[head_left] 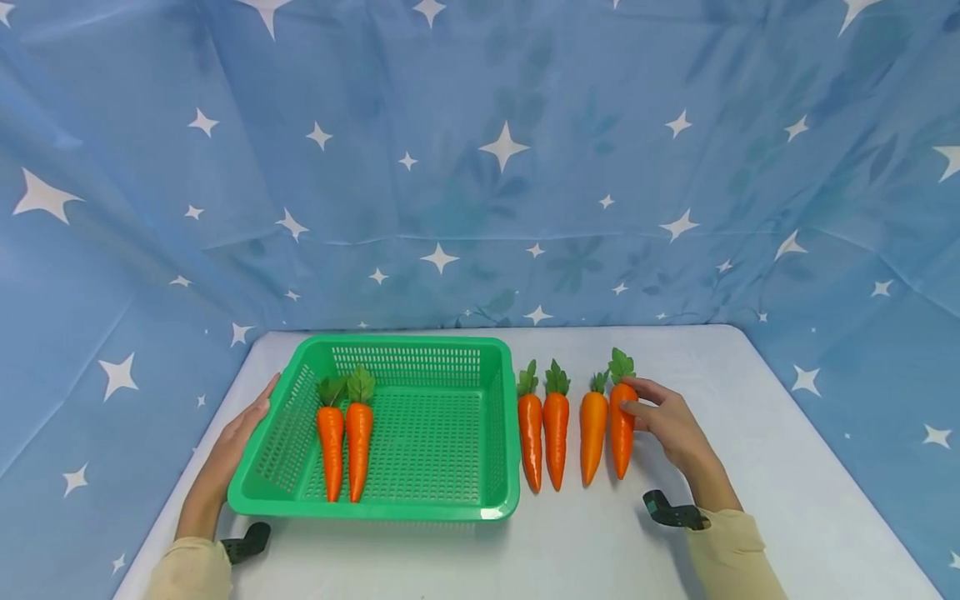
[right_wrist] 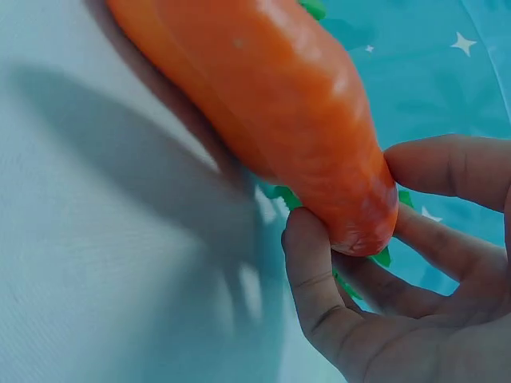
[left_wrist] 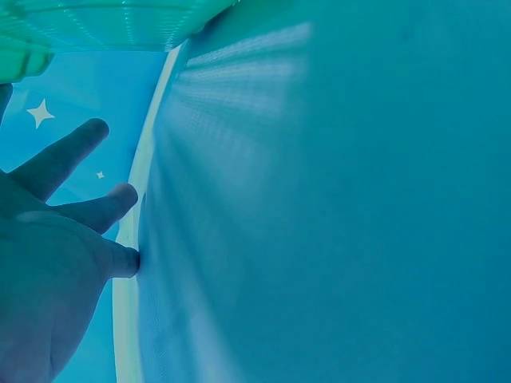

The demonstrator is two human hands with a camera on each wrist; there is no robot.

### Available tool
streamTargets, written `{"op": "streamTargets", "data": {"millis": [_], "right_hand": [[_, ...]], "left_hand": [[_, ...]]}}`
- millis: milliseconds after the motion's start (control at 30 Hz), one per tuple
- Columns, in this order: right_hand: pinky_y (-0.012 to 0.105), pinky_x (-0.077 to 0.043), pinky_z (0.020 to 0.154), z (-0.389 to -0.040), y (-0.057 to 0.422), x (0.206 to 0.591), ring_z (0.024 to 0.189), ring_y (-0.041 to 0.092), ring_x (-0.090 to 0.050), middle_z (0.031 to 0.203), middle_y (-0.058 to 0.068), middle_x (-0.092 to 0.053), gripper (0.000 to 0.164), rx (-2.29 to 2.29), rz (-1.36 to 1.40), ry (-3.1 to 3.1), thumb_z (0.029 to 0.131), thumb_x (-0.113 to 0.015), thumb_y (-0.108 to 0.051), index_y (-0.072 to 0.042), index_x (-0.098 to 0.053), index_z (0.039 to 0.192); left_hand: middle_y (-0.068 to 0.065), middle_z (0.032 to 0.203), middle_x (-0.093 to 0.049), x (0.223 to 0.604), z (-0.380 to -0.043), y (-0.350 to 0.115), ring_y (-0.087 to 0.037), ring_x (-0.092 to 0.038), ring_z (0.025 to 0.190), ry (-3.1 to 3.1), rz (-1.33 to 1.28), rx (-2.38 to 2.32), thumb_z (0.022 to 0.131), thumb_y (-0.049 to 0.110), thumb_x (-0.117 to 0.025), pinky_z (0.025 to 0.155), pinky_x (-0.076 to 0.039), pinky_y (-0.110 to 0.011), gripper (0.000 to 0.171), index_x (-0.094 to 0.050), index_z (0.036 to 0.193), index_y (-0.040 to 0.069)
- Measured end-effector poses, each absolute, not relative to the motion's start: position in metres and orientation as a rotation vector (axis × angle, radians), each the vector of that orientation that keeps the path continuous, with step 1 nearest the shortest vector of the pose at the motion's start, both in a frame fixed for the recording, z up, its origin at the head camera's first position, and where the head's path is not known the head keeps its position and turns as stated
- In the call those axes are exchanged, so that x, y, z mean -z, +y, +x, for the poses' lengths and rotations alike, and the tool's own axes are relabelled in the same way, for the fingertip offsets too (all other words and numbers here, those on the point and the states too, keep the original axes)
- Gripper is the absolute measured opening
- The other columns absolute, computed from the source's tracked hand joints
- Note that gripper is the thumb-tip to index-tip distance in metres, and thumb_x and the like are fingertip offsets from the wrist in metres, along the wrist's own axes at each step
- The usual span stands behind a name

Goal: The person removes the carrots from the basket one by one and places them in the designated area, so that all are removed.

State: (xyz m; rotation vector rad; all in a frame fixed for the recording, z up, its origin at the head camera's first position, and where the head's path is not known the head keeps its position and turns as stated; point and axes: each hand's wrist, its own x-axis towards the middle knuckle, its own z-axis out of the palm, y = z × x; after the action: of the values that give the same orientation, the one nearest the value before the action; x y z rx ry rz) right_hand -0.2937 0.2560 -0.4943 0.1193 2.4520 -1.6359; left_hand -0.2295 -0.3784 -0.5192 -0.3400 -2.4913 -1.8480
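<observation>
At the right end of a row of carrots, my right hand (head_left: 675, 429) pinches the last orange carrot (head_left: 622, 433) near its leafy top. The right wrist view has the thumb and a finger on either side of the thick end of this carrot (right_wrist: 279, 96). My left hand (head_left: 228, 450) rests along the outer left side of a green plastic basket (head_left: 375, 510). Its fingers are straight and spread in the left wrist view, below the basket wall (left_wrist: 104, 24). Two carrots, one left (head_left: 332, 446) and one right (head_left: 359, 446), lie side by side in the basket's left part.
Between basket and right hand lie three more carrots: one (head_left: 530, 437) close by the basket's right wall, a second (head_left: 556, 433) beside it, a third (head_left: 592, 429) nearer the held one. The white table (head_left: 585, 558) ends at a blue star-patterned curtain (head_left: 465, 200).
</observation>
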Motion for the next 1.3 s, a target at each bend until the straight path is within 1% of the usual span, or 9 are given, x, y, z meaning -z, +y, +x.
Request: {"op": "streamTargets", "data": {"millis": [200,367,467,600,700,767,967,1167,1300], "right_hand": [[0.026,-0.056,0.087,-0.296,0.254,0.5,0.12,0.037,-0.055,0.163,0.03,-0.039,0.059,1.604,0.117,2.449,0.107,-0.062,-0.015,0.003,-0.045,0.16],[0.031,-0.057,0.09,-0.299,0.247,0.505,0.121,0.038,-0.058,0.163,0.029,-0.041,0.058,1.604,0.098,2.447,0.105,-0.063,-0.013,0.002,-0.047,0.159],[0.033,-0.057,0.092,-0.3,0.244,0.508,0.123,0.04,-0.059,0.163,0.03,-0.041,0.058,1.604,0.077,2.456,0.105,-0.064,-0.012,0.002,-0.048,0.159],[0.034,-0.058,0.091,-0.301,0.242,0.511,0.129,0.046,-0.057,0.162,0.032,-0.04,0.056,1.623,0.019,2.462,0.106,-0.064,-0.008,0.004,-0.048,0.158],[0.033,-0.059,0.088,-0.302,0.24,0.513,0.131,0.048,-0.056,0.162,0.032,-0.041,0.056,1.634,-0.008,2.461,0.105,-0.064,-0.007,0.005,-0.047,0.158],[0.033,-0.058,0.086,-0.303,0.239,0.513,0.13,0.047,-0.057,0.161,0.032,-0.042,0.056,1.628,-0.009,2.469,0.105,-0.064,-0.007,0.005,-0.047,0.158],[0.035,-0.055,0.086,-0.304,0.235,0.514,0.127,0.044,-0.058,0.161,0.031,-0.044,0.056,1.615,0.005,2.486,0.105,-0.063,-0.009,0.003,-0.049,0.158],[0.029,-0.056,0.087,-0.305,0.235,0.515,0.121,0.039,-0.061,0.16,0.027,-0.047,0.054,1.618,0.032,2.486,0.107,-0.062,-0.015,-0.001,-0.05,0.158],[0.031,-0.056,0.092,-0.305,0.236,0.515,0.122,0.038,-0.06,0.16,0.026,-0.047,0.054,1.625,0.047,2.489,0.109,-0.06,-0.02,-0.004,-0.05,0.159]], "left_hand": [[0.008,0.178,-0.012,0.518,-0.229,-0.377,0.018,-0.021,0.145,-2.489,-0.348,1.851,0.121,0.029,-0.026,0.106,-0.029,-0.006,0.056,-0.015,0.173,0.014],[0.009,0.178,-0.013,0.518,-0.229,-0.377,0.018,-0.022,0.145,-2.492,-0.339,1.85,0.121,0.029,-0.026,0.106,-0.03,-0.006,0.056,-0.015,0.173,0.014],[0.009,0.178,-0.013,0.517,-0.229,-0.377,0.017,-0.021,0.145,-2.497,-0.333,1.841,0.121,0.03,-0.026,0.106,-0.029,-0.006,0.055,-0.015,0.173,0.015],[0.01,0.178,-0.013,0.516,-0.23,-0.377,0.017,-0.022,0.145,-2.5,-0.324,1.856,0.121,0.031,-0.026,0.105,-0.03,-0.006,0.055,-0.015,0.174,0.018],[0.01,0.178,-0.013,0.516,-0.229,-0.378,0.017,-0.022,0.145,-2.498,-0.323,1.866,0.121,0.031,-0.026,0.105,-0.031,-0.006,0.056,-0.014,0.174,0.017],[0.011,0.178,-0.013,0.517,-0.229,-0.378,0.018,-0.023,0.144,-2.497,-0.327,1.867,0.121,0.031,-0.026,0.105,-0.031,-0.006,0.055,-0.014,0.174,0.017],[0.01,0.178,-0.012,0.517,-0.23,-0.378,0.017,-0.022,0.145,-2.5,-0.329,1.861,0.121,0.031,-0.026,0.105,-0.03,-0.006,0.055,-0.015,0.174,0.019],[0.009,0.178,-0.012,0.517,-0.23,-0.379,0.016,-0.021,0.146,-2.502,-0.329,1.863,0.121,0.03,-0.026,0.105,-0.03,-0.006,0.055,-0.014,0.174,0.019],[0.008,0.178,-0.011,0.519,-0.23,-0.379,0.016,-0.021,0.146,-2.492,-0.338,1.874,0.121,0.03,-0.026,0.106,-0.03,-0.006,0.055,-0.014,0.174,0.018]]}}
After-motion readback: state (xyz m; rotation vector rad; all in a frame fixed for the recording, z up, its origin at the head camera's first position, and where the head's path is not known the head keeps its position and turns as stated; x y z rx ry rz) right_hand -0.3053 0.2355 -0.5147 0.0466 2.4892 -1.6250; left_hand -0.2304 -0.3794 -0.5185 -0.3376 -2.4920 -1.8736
